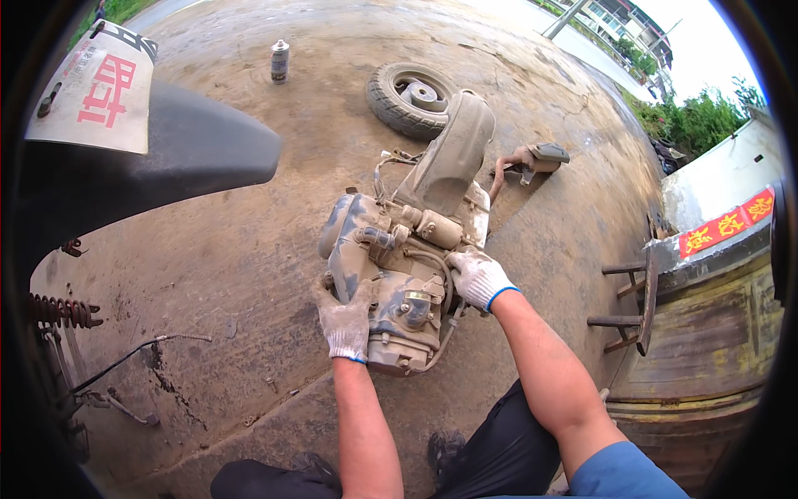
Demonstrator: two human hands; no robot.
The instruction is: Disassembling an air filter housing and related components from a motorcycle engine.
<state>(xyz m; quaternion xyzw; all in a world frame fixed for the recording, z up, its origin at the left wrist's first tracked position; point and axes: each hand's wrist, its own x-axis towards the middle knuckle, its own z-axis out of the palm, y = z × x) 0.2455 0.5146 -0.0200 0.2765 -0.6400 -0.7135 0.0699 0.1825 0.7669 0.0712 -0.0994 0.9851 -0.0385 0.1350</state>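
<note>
A dusty scooter engine (416,299) covered in dry mud is in front of me on the ground, with hoses and a long mud-caked cover (453,154) at its far end. My left hand (342,320), in a dirty white knit glove, grips the engine's left side near its near end. On the opposite side my right hand (480,279), gloved the same way, is closed over the edge beside a curved hose (439,264). The fingers' undersides are hidden on both hands. A brown exhaust pipe with its muffler (544,158) extends past the cover on the right.
A wheel with its tyre (410,100) lies flat beyond the engine. A spray can (280,62) stands farther left. At left are a scooter's dark rear fender (208,137), a coil spring (62,312) and a loose cable (125,359). A wooden stool (644,303) is at right.
</note>
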